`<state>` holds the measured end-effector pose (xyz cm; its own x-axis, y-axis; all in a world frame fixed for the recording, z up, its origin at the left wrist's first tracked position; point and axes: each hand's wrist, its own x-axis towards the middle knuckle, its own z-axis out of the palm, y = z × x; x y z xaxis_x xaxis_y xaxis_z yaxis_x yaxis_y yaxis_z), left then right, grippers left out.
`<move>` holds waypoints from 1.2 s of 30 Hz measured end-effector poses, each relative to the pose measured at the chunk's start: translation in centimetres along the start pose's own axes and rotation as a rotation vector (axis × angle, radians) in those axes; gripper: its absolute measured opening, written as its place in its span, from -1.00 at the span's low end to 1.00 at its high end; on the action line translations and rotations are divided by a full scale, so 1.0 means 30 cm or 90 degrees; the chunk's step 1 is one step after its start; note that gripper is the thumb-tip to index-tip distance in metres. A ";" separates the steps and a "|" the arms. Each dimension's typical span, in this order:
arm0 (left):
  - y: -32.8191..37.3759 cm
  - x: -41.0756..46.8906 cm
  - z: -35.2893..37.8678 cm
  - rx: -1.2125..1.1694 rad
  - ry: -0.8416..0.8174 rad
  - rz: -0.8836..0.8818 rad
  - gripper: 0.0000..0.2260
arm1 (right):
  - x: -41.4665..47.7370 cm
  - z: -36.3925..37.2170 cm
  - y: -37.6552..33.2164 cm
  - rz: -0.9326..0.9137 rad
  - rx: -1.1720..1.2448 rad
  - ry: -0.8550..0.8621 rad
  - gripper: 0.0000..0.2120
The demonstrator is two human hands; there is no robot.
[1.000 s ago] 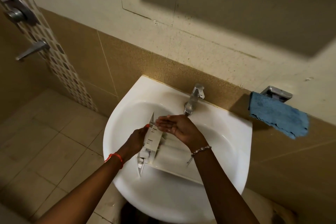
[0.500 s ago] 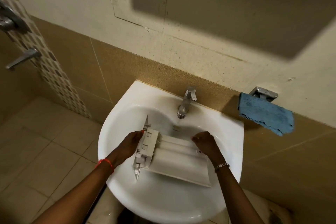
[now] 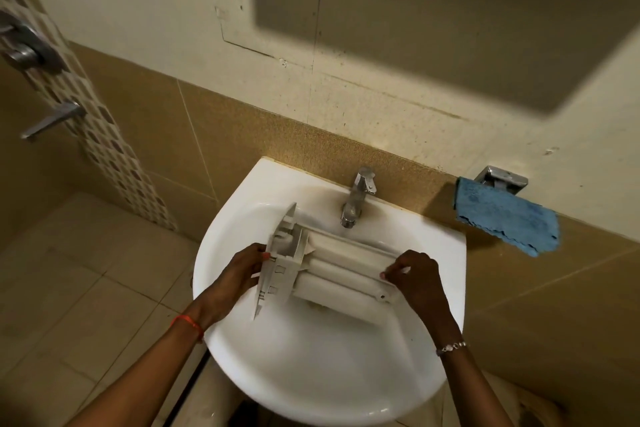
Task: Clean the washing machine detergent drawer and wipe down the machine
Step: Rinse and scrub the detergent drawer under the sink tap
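1. The detergent drawer [image 3: 332, 270] is out of the machine and held crosswise over the bowl of the white sink [image 3: 311, 374], just below the tap [image 3: 356, 198]. Its front panel points to the person's left, and the long ribbed body runs off to the right.
2. The left hand [image 3: 242, 274] grips the front-panel end, fingers curled round its edge. The right hand [image 3: 415, 277] pinches the far end. The hands are well apart, one clamped on each end.
3. I read this as the rinsing step. The drawer sits in washing position, but no stream of water plainly shows at the spout, so I can't tell if the tap is running.
4. If the tap is off, the next move calls for freeing one hand to open it while the other steadies the drawer. Then the drawer needs tilting so water runs through the channels and drains into the bowl.
5. Wet plastic is slippery, so a one-handed hold needs a firm grip.
6. A blue cloth [image 3: 505, 222] hangs from a metal holder [image 3: 502, 178] on the wall to the right, near at hand. It looks handy for the wipe-down that hasn't yet begun.
7. The washing machine itself isn't in view.
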<state>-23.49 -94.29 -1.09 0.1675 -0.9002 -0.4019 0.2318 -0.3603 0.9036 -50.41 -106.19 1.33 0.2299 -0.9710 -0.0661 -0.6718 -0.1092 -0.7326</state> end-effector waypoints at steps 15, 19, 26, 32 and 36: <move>0.024 -0.024 0.001 0.002 0.004 0.010 -0.36 | 0.111 0.096 -0.149 0.375 0.668 -0.068 -0.81; 0.030 -0.031 0.003 0.014 0.017 0.003 -0.38 | 0.216 0.137 -0.124 0.592 0.986 -0.102 -0.78; 0.019 -0.029 -0.004 0.011 0.015 0.014 -0.28 | 0.269 0.197 -0.164 0.612 0.850 -0.193 -0.71; 0.019 -0.026 0.002 0.001 0.033 0.007 -0.51 | 0.293 0.229 -0.172 0.619 0.871 -0.194 -0.72; 0.017 -0.020 -0.004 0.009 0.027 -0.005 -0.44 | 0.287 0.230 -0.177 0.622 0.868 -0.178 -0.77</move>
<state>-23.35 -93.89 -0.39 0.2062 -0.8862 -0.4149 0.2198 -0.3712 0.9021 -40.00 -112.50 -0.02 0.3355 -0.4797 -0.8107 0.3866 0.8549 -0.3459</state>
